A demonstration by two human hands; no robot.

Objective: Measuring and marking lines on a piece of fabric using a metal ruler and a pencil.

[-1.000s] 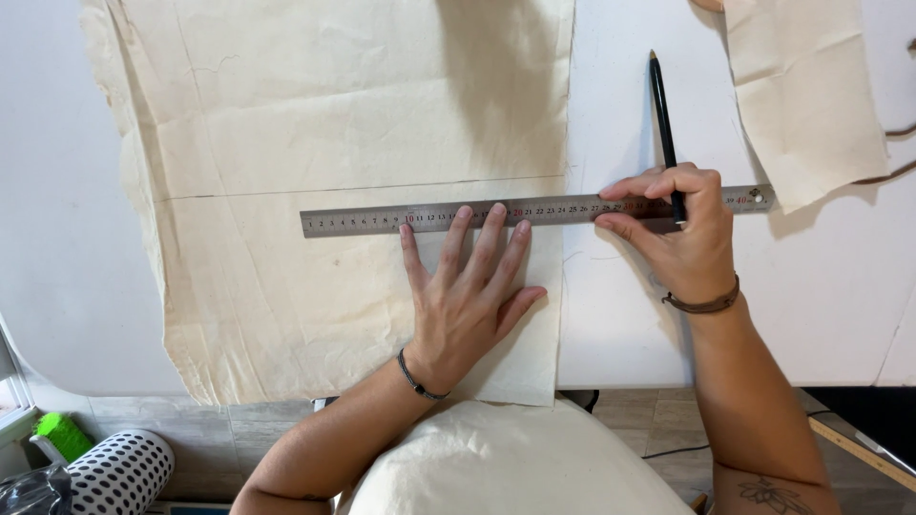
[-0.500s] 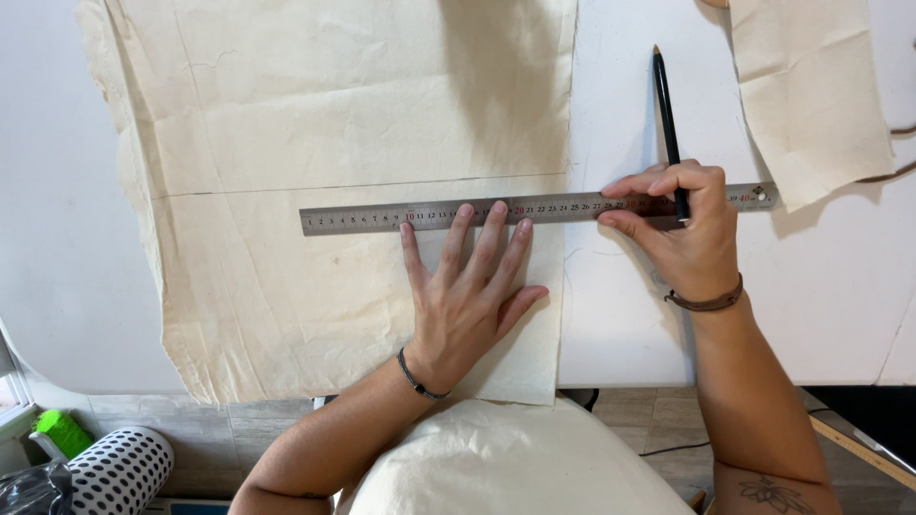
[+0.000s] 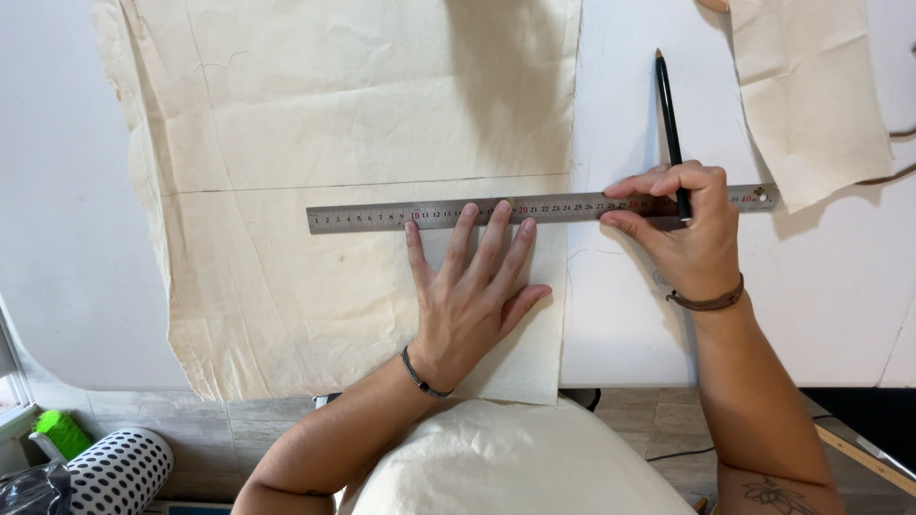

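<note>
The steel ruler (image 3: 534, 207) lies flat across the lower half of the cream cloth (image 3: 353, 191), just below a thin drawn line, with its right end reaching out over the bare white table (image 3: 630, 315). It looks thin, rigid and smooth, so it would probably slide on the fabric unless pressed down along its length rather than gripped at one end. The left hand (image 3: 477, 296) is spread wide and flat on the cloth, holding nothing, its fingertips resting on the ruler's lower edge. The right hand (image 3: 682, 229) is closed around a black pencil (image 3: 670, 124), which points away from the person, the fingers also bearing on the ruler near its right end. The cloth seems light, soft and creased, with a frayed left edge, likely to bunch if dragged. A second cream piece (image 3: 811, 95) lies at the upper right, apart from the ruler's tip.
</note>
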